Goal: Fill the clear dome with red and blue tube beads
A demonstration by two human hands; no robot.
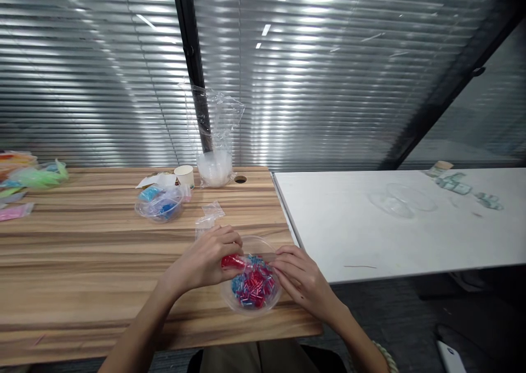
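The left grip (211, 255) is closed around a red packet (232, 262), held tilted over the bowl (249, 309), which stands near the front right corner of the wooden bench (82, 285). Red pieces (258, 286) lie over and among blue ones (237, 286) inside it. The right grip (302, 280) has its fingers bent at the bowl's right rim; whether they pinch anything I cannot tell. Just beyond the bowl lie clear wrappers (213, 210). Toward the back edge are a second bowl (143, 211), a cup (184, 176) and a clear bag (215, 167).
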